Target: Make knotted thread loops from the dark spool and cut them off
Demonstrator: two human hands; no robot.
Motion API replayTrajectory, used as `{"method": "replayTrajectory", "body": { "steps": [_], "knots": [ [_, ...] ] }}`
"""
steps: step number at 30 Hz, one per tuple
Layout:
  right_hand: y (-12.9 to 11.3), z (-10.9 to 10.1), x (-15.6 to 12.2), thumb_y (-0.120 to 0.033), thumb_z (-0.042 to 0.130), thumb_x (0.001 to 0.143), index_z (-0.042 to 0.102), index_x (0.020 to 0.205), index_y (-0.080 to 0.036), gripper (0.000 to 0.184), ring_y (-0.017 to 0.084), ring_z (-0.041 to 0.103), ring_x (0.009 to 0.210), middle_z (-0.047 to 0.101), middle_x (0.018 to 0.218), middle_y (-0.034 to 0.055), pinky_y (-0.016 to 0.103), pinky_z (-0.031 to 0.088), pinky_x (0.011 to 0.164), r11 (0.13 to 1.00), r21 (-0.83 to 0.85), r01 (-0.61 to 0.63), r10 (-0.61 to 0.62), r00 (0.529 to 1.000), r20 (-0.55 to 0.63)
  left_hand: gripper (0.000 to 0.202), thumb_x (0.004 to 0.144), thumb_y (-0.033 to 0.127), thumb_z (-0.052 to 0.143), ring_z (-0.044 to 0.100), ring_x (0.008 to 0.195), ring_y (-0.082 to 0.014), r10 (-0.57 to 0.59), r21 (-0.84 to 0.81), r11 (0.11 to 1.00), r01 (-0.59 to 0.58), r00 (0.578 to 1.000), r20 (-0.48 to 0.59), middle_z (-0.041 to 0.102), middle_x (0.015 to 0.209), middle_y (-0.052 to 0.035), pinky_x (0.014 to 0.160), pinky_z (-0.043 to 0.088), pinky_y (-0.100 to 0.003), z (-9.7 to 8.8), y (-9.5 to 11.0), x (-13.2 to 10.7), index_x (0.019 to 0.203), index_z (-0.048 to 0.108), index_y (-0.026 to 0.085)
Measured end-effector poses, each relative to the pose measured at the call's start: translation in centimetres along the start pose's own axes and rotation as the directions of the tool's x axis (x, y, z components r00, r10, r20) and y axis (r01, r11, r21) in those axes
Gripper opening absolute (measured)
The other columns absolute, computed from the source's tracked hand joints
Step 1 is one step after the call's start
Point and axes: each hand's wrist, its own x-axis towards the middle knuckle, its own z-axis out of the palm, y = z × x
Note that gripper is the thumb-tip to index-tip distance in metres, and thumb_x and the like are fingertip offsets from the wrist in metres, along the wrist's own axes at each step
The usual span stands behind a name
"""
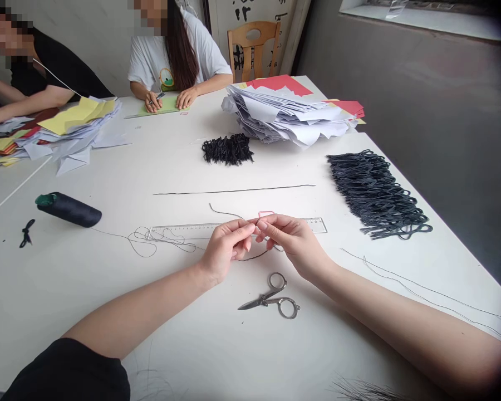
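Note:
My left hand and my right hand meet at the fingertips above a clear plastic ruler, each pinching a thin dark thread. One end of the thread curves up past my fingers, and a lower stretch sags beneath them. A small pink loop or tag sits just beyond my right fingertips. Steel scissors with looped handles lie shut on the white table below my hands. A loose tangle of thin thread trails left across the ruler's end.
A black thread spool lies left, and a straight thread lies ahead. Beyond are a black bundle, grey loops, and a paper stack. Two seated people work across the table, one holding a pen.

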Motion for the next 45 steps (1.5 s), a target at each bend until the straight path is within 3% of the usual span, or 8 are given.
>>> {"method": "replayTrajectory", "body": {
  "steps": [7,16,24,45],
  "knots": [
    [0.06,-0.11,0.01,-0.045,0.067,0.080,0.071,0.085,-0.019,0.027,0.011,0.058,0.071,0.064,0.086,0.0045,0.021,0.045,0.056,0.999,-0.032,0.018,-0.018,1.000,-0.004,0.016,0.079,0.030,0.065,0.024,0.040,-0.0016,-0.022,-0.005,1.000,0.022,1.000,-0.001,0.048,0.054,0.0037,0.041,0.013,-0.021,-0.05,-0.02,0.06,0.078,0.071,0.015],
    [-0.29,-0.05,-0.03,-0.044,0.066,0.082,0.071,0.086,-0.018,0.027,0.010,0.058,0.065,0.064,0.075,0.0038,0.021,0.044,0.052,1.000,-0.025,0.007,-0.007,1.000,0.009,0.018,0.078,0.031,0.066,0.024,0.039,-0.0018,-0.026,-0.009,1.000,0.026,0.999,-0.038,0.046,0.050,0.0043,0.041,0.013,-0.021,-0.14,-0.13,0.14,0.072,0.067,0.015],
    [-0.23,-0.15,0.02,-0.045,0.067,0.080,0.069,0.082,-0.017,0.028,0.008,0.057,0.057,0.065,0.081,0.0037,0.021,0.043,0.051,1.000,-0.029,0.003,-0.002,1.000,0.012,0.023,0.078,0.037,0.068,0.023,0.040,-0.0024,-0.039,0.026,0.999,0.041,0.998,-0.058,0.044,0.049,0.0050,0.041,0.010,-0.022,-0.08,-0.08,0.02,0.071,0.065,0.015],
    [-0.24,-0.24,0.01,-0.047,0.069,0.077,0.072,0.085,-0.018,0.030,0.009,0.056,0.058,0.067,0.080,0.0047,0.023,0.042,0.050,0.998,-0.052,-0.034,0.034,0.999,-0.001,0.027,0.076,0.041,0.069,0.024,0.041,-0.0035,-0.025,0.058,0.998,0.029,0.997,-0.074,0.042,0.049,0.0050,0.042,0.012,-0.023,0.07,-0.04,-0.12,0.071,0.066,0.015]
  ]
}}
